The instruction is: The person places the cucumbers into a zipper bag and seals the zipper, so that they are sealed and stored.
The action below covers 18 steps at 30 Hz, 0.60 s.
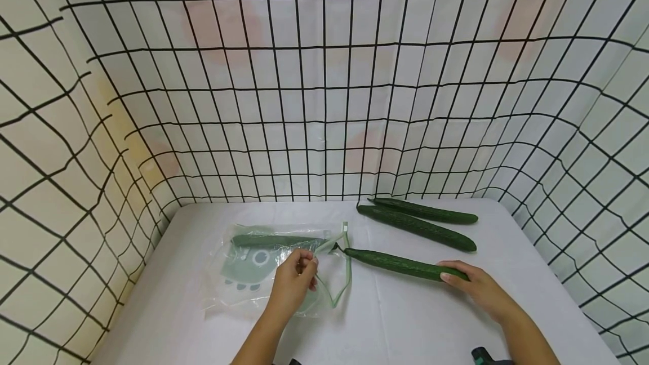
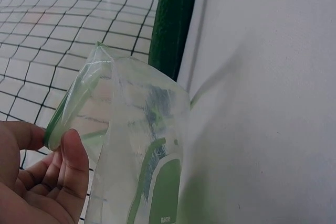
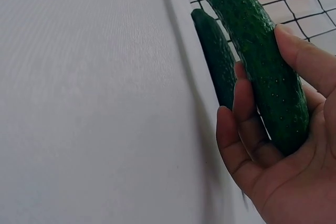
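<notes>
My left hand pinches the green rim of a clear zip bag between thumb and finger. The bag's mouth gapes toward the right. Inside it lies one cucumber, behind a pale green printed figure. In my right hand is a second cucumber, gripped near its right end, its thin stem tip close to the bag's mouth. The right wrist view shows the thumb and fingers around that cucumber. The left wrist view shows the bag's green rim held at the fingertips.
Two more cucumbers, a nearer one and a farther one, lie side by side at the back right of the white table. A black wire grid stands along the back and both sides, with pale sheeting behind it.
</notes>
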{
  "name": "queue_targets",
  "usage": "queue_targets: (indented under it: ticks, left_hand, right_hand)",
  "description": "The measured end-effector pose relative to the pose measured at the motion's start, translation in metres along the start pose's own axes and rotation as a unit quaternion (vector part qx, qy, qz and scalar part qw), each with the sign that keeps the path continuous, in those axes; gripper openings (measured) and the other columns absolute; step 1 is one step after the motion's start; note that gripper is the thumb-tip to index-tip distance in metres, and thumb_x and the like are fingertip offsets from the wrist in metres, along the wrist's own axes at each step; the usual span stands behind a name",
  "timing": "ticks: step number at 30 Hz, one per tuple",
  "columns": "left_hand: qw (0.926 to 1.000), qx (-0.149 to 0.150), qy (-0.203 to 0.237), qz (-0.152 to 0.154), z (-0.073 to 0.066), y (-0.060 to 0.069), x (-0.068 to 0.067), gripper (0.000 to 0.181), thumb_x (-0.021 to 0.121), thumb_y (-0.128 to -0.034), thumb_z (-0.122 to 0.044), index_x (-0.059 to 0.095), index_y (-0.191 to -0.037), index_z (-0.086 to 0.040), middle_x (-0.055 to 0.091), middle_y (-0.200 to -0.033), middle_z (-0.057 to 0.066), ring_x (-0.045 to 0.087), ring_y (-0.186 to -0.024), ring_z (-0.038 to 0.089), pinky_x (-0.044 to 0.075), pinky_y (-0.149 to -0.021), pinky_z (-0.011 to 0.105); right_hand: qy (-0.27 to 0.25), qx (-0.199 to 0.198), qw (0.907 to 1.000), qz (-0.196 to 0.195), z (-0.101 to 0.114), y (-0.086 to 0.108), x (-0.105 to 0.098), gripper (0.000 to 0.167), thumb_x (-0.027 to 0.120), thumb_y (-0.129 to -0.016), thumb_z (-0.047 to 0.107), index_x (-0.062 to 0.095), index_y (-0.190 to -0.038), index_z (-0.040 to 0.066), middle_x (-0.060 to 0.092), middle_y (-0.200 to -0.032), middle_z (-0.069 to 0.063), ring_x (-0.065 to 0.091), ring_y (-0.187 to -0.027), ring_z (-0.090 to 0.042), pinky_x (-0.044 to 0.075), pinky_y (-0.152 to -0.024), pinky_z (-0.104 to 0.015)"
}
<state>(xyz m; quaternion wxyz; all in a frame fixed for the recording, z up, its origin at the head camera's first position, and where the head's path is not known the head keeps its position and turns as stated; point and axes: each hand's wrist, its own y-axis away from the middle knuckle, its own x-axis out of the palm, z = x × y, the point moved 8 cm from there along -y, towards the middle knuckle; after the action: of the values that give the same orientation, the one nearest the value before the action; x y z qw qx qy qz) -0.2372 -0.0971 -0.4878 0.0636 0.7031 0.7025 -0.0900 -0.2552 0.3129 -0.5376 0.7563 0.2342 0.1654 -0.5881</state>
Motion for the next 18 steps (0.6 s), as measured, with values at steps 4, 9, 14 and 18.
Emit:
queue_targets:
  ticks: [4,9,14,18]
  left_hand:
    - [0.9999,-0.007,-0.006,-0.005,0.000,0.000,0.001,0.016,0.061,-0.1007,-0.016,0.061,-0.110,-0.003,0.064,-0.087,0.012,0.060,-0.061,0.015,0.061,-0.057,0.029]
    - [0.9996,-0.014,-0.022,-0.008,-0.001,0.000,0.001,0.014,0.059,-0.1010,-0.011,0.061,-0.110,-0.001,0.063,-0.086,0.013,0.060,-0.062,0.017,0.062,-0.058,0.033]
    - [0.9998,-0.010,-0.019,-0.003,-0.001,0.000,0.002,0.015,0.059,-0.1016,-0.012,0.060,-0.111,0.000,0.064,-0.088,0.016,0.061,-0.063,0.019,0.062,-0.058,0.034]
    - [1.0000,-0.004,-0.007,0.003,0.000,0.001,0.001,0.018,0.061,-0.1014,-0.018,0.060,-0.112,-0.003,0.064,-0.088,0.013,0.061,-0.063,0.016,0.061,-0.058,0.030]
  right_hand:
    - [0.004,-0.009,1.0000,-0.002,0.002,-0.003,0.003,0.046,0.063,-0.100,0.037,0.060,-0.138,0.011,0.050,-0.151,-0.018,0.033,-0.146,-0.049,0.035,-0.108,-0.072]
    - [0.013,-0.009,0.9999,0.002,0.006,-0.007,0.006,0.047,0.063,-0.099,0.041,0.061,-0.137,0.013,0.053,-0.149,-0.017,0.037,-0.144,-0.047,0.038,-0.108,-0.070]
    - [0.016,-0.009,0.9998,0.006,0.011,-0.010,0.008,0.050,0.062,-0.099,0.044,0.060,-0.138,0.013,0.052,-0.150,-0.017,0.035,-0.145,-0.049,0.036,-0.110,-0.072]
    - [0.018,-0.014,0.9997,0.005,0.012,-0.013,0.010,0.049,0.062,-0.099,0.044,0.060,-0.137,0.014,0.051,-0.150,-0.017,0.034,-0.146,-0.049,0.035,-0.110,-0.073]
